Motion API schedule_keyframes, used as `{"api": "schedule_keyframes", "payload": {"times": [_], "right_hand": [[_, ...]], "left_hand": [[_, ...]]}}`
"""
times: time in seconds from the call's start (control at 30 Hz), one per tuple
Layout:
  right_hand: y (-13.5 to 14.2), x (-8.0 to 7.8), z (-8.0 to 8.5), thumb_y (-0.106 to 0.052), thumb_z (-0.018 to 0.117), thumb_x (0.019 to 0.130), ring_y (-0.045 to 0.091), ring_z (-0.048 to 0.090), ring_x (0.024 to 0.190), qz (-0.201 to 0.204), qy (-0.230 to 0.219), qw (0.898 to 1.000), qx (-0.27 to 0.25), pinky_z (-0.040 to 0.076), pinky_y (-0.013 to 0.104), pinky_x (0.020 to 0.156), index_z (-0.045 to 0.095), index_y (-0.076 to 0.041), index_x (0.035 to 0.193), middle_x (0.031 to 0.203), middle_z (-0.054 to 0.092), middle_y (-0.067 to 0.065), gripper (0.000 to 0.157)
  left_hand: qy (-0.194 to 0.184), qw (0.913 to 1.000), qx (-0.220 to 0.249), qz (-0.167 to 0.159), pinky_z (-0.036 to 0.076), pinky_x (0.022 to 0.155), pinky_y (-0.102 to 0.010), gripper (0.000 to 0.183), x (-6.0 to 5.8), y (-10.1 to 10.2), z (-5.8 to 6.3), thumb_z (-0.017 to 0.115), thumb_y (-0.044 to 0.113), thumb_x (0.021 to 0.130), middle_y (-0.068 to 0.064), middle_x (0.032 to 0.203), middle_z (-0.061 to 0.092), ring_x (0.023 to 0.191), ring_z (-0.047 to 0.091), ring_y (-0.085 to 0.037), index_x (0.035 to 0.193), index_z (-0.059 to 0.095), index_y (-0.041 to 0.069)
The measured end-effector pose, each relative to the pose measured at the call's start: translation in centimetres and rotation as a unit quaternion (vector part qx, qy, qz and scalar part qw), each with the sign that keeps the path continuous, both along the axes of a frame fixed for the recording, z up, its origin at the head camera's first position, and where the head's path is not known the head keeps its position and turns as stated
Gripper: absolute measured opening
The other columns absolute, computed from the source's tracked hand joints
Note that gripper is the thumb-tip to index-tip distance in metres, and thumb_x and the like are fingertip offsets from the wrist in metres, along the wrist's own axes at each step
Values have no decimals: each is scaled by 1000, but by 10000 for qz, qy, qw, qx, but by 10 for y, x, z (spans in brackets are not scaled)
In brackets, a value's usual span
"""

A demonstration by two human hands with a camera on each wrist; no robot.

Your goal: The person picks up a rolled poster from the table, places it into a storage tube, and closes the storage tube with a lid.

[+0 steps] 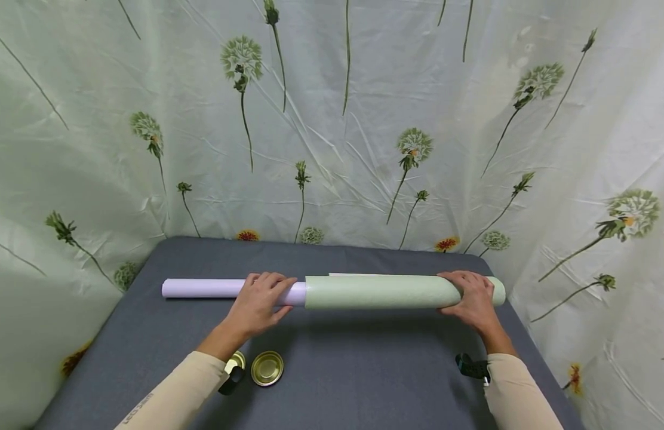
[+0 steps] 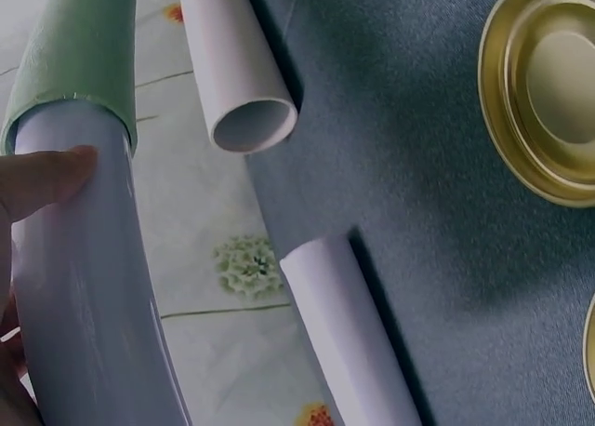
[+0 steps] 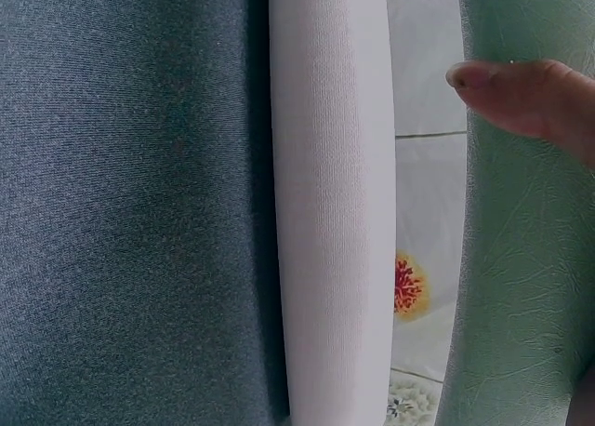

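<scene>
The two rolls being handled are raised off the counter [image 1: 364,370], in its middle to right part. The green roll [image 1: 375,292] lies to the right, roughly level from left to right, and its left mouth surrounds the held lilac roll [image 1: 298,294], as the left wrist view confirms.

The left hand [image 1: 259,301] is curled over the lilac roll and grips it, thumb pressed just beside the green rim. The right hand [image 1: 468,297] is curled around the green roll near its right end, fingers over the top, thumb at the near side.

Progress, in my judgement: nesting is begun and partial. Entry is achieved; a length of lilac remains outside the mouth. Depth of insertion (hidden by the green wall) cannot be told, nor can the position of the held lilac roll's left end.

Beyond the held pair, a white tube [image 2: 232,54] rests at the far side of the counter, its hollow end facing left. A second lilac roll [image 2: 349,338] lies farther left, apart from it. Neither is joined to the held pair.

Two round gold lids, one in full view [image 1: 267,368] and one partly covered [image 1: 235,362], sit at near left, apparently untouched.
</scene>
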State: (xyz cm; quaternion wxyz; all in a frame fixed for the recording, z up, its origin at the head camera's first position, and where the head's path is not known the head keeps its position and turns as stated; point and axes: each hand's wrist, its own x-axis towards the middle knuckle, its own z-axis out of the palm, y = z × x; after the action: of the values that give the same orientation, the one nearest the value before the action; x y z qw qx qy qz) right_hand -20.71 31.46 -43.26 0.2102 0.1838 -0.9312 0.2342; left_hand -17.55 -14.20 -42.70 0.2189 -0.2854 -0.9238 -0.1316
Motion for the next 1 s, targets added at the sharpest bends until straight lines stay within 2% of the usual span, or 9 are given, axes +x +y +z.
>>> {"api": "schedule_keyframes", "payload": {"times": [0.27, 0.5, 0.87, 1.0], "right_hand": [[1, 2, -2, -5, 95, 45, 42, 46, 106, -36, 26, 10000, 23, 22, 65, 87, 67, -7, 111, 108, 60, 20, 71], [0, 0, -2, -7, 95, 47, 41, 46, 106, -6, 4, 10000, 14, 22, 64, 87, 67, -7, 112, 108, 60, 19, 71], [0, 1, -3, -7, 95, 48, 41, 46, 108, -153, -102, 9998, 0, 21, 65, 89, 67, -7, 112, 109, 60, 20, 70], [1, 1, -4, -7, 94, 48, 42, 46, 107, -150, -80, 9999, 23, 21, 65, 88, 67, -5, 112, 108, 60, 20, 70]], "left_hand": [[115, 9999, -59, -106, 44, 84, -49, 51, -2, 9, 0, 84, 28, 74, -6, 106, 64, 98, 61, -27, 118, 65, 10], [90, 9999, -133, -26, 44, 85, -49, 52, -3, 15, -1, 84, 29, 74, -6, 106, 64, 99, 60, -26, 118, 66, 9], [60, 9997, -229, -43, 42, 92, -50, 62, -2, 14, 5, 84, 30, 73, -9, 111, 65, 102, 61, -27, 125, 62, 5], [20, 9999, -81, -89, 39, 94, -52, 65, -4, 10, 7, 84, 34, 72, -9, 115, 64, 107, 58, -29, 126, 62, 7]]}}
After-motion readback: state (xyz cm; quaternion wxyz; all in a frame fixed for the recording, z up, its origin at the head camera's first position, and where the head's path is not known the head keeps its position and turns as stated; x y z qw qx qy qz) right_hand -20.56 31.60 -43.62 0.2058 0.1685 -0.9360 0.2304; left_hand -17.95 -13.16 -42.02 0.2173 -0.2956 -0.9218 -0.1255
